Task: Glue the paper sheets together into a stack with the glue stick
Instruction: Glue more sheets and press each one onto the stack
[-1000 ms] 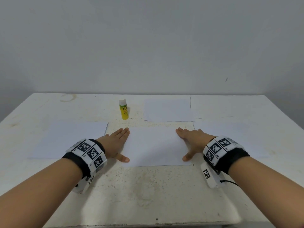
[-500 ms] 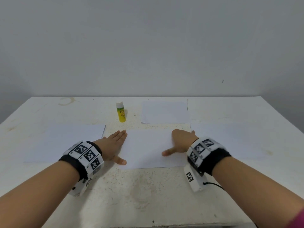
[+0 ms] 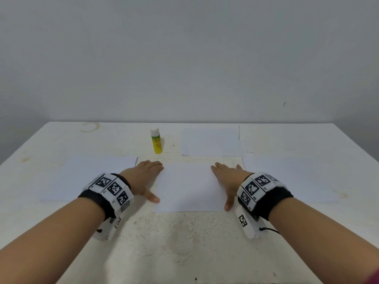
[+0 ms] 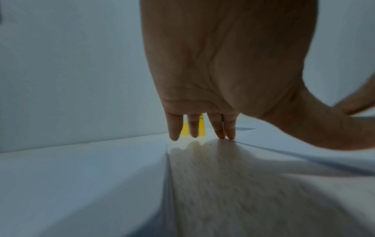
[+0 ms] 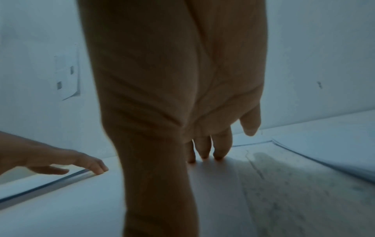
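Note:
A white sheet [image 3: 188, 187] lies in the middle of the white table [image 3: 184, 242]. My left hand [image 3: 146, 177] rests flat at its left edge, fingers straight, thumb spread toward me. My right hand [image 3: 227, 179] lies flat on the sheet's right side, fingertips [image 5: 202, 156] touching the paper. Three more white sheets lie around: one at the left [image 3: 90, 177], one at the back [image 3: 211, 142], one at the right [image 3: 287, 177]. The yellow glue stick [image 3: 156, 141] with a white cap stands upright behind my left hand; a strip of it [image 4: 184, 130] shows between my fingers.
The table's front edge is near me, and a plain grey wall [image 3: 184, 58] rises behind the back edge. Bare speckled tabletop lies between me and the middle sheet. A faint ring stain [image 3: 90, 127] marks the back left corner.
My right hand slid left across the middle sheet, then back to its right side, where it lies flat again. The left hand has stayed in place at the sheet's left edge.

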Demonstrator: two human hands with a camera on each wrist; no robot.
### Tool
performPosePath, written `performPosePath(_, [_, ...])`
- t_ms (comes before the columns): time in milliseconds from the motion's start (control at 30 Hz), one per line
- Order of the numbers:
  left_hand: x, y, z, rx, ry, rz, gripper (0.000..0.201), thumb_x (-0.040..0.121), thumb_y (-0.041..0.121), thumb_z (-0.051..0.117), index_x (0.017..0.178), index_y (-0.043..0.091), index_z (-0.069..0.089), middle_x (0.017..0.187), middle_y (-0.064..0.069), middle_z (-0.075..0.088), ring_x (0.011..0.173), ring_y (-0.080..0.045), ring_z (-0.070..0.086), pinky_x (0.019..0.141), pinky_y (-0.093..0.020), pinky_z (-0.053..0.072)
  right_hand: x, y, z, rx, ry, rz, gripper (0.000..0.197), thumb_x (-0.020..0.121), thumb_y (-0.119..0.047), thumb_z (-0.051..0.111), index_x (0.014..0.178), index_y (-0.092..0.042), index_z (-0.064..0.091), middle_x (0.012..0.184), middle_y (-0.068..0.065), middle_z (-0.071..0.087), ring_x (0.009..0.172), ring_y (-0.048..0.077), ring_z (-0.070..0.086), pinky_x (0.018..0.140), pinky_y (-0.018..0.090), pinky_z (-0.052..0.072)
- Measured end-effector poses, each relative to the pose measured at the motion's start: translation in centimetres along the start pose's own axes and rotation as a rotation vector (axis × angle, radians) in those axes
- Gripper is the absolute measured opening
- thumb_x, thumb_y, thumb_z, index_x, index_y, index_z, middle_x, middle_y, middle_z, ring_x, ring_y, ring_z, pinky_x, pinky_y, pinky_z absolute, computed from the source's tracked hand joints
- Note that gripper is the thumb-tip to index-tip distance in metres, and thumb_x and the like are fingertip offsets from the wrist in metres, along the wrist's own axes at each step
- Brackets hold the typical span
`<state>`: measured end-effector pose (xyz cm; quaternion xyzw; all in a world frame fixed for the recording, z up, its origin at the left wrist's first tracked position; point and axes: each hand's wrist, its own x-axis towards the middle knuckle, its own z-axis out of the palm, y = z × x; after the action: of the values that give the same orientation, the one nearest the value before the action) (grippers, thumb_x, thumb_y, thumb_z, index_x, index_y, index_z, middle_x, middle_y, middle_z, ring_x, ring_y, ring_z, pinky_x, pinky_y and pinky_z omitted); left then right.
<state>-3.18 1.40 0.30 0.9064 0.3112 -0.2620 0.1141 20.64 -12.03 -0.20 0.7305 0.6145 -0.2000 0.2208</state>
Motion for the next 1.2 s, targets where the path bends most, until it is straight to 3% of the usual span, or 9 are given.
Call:
performPosePath(133, [0.2,0.4,-1.7,-0.036,0.197,-0.157,0.076,0.081,0.071,0.047,0.128,0.011,0.049,0.132,-0.006,0.049,0.118,-0.021,0.047,0.096,-0.036,0.043,0.2,0.2,-0.1,0.012,-0.03,-0.004,0.138,0.061,-0.039,0.088,0.151,-0.013,-0.013,0.161,0.005,-0.009,0.148,0.022,0.008,0.117,0.05,0.001])
performPosePath(167, [0.4,1.1,-1.8,-0.051,0.281,-0.159,0.069,0.086,0.067,0.044,0.125,0.01,0.05,0.13,-0.006,0.051,0.116,-0.021,0.049,0.094,-0.036,0.044,0.2,0.2,0.0,0.007,-0.028,-0.005,0.138,0.061,-0.039,0.088,0.151,-0.013,-0.013,0.161,0.005,-0.01,0.148,0.022,0.007,0.117,0.05,0.001])
performPosePath(233, [1.1,3.8,-1.3,-0.103,0.337,-0.046,0.064,0.095,0.058,0.037,0.137,0.011,0.042,0.145,-0.01,0.041,0.129,-0.025,0.042,0.105,-0.04,0.038,0.5,0.1,0.1,-0.007,-0.025,-0.004,0.139,0.06,-0.039,0.088,0.151,-0.012,-0.013,0.161,0.006,-0.01,0.148,0.022,0.005,0.117,0.05,0.0])
performPosePath(333, [2.3,9.0,0.3,-0.014,0.17,0.147,0.069,0.101,0.048,0.03,0.153,0.009,0.009,0.161,-0.008,0.0,0.148,-0.02,0.005,0.12,-0.038,0.011,0.6,0.0,0.2,-0.005,-0.034,0.009,0.139,0.061,-0.038,0.088,0.151,-0.012,-0.015,0.16,0.006,-0.011,0.148,0.022,0.004,0.117,0.049,-0.001])
performPosePath(433, [3.3,9.9,0.7,0.018,0.08,0.126,0.086,0.097,0.055,0.037,0.152,0.007,-0.01,0.16,-0.007,-0.016,0.148,-0.017,-0.008,0.119,-0.036,0.004,0.4,0.2,0.1,-0.002,-0.054,0.01,0.139,0.062,-0.041,0.087,0.151,-0.014,-0.017,0.16,0.004,-0.015,0.148,0.021,0.002,0.117,0.05,-0.001])
performPosePath(567, [3.0,7.7,0.3,0.026,0.013,0.049,0.108,0.087,0.065,0.048,0.15,0.004,-0.014,0.159,-0.007,-0.019,0.148,-0.017,-0.009,0.12,-0.039,0.012,0.1,0.5,0.0,0.005,-0.055,-0.003,0.137,0.064,-0.043,0.085,0.151,-0.015,-0.017,0.16,0.003,-0.017,0.148,0.02,0.001,0.116,0.052,-0.002])
performPosePath(733, [2.0,4.8,0.0,0.072,-0.036,-0.024,0.121,0.079,0.069,0.055,0.149,0.001,-0.017,0.158,-0.011,-0.019,0.148,-0.02,-0.007,0.12,-0.041,0.011,-0.1,0.7,0.0,0.002,-0.055,-0.018,0.136,0.065,-0.045,0.084,0.151,-0.016,-0.017,0.16,0.002,-0.016,0.148,0.02,0.005,0.116,0.054,0.0])
performPosePath(1033, [1.1,2.5,0.0,0.195,-0.057,-0.061,0.126,0.074,0.075,0.054,0.15,0.003,-0.017,0.159,-0.008,-0.017,0.148,-0.02,-0.008,0.117,-0.053,-0.001,-0.3,0.8,-0.1,0.017,-0.064,-0.022,0.135,0.066,-0.044,0.084,0.151,-0.017,-0.017,0.16,0.001,-0.017,0.148,0.018,0.005,0.115,0.054,-0.001])
performPosePath(1200, [1.2,1.8,0.7,0.216,-0.032,-0.072,0.129,0.069,0.08,0.054,0.15,0.01,-0.018,0.159,-0.002,-0.02,0.146,-0.019,-0.02,0.113,-0.064,-0.005,-0.4,0.9,0.0,0.029,-0.056,-0.028,0.135,0.065,-0.045,0.084,0.151,-0.017,-0.016,0.16,0.0,-0.015,0.148,0.018,0.006,0.115,0.054,-0.001])
